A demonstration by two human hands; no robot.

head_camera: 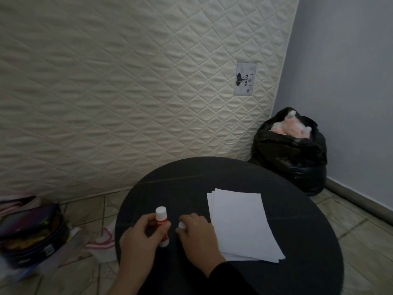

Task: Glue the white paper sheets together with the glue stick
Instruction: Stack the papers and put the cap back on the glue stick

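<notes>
A stack of white paper sheets [240,222] lies on the right half of the round black table [191,177], its edges slightly fanned. My left hand [136,237] grips a glue stick [161,214] with a red label and a white end pointing up, held upright just left of the paper. Close beside it, my right hand [196,238] pinches a small round white piece [181,225], which looks like the stick's cap. The two hands sit near the table's front left, a little apart from each other.
A quilted cream mattress [127,92] leans against the wall behind the table. A full black rubbish bag [291,154] stands at the back right corner. On the tiled floor at left lie a dark open case [29,231] and a white cloth with red stripes [102,241].
</notes>
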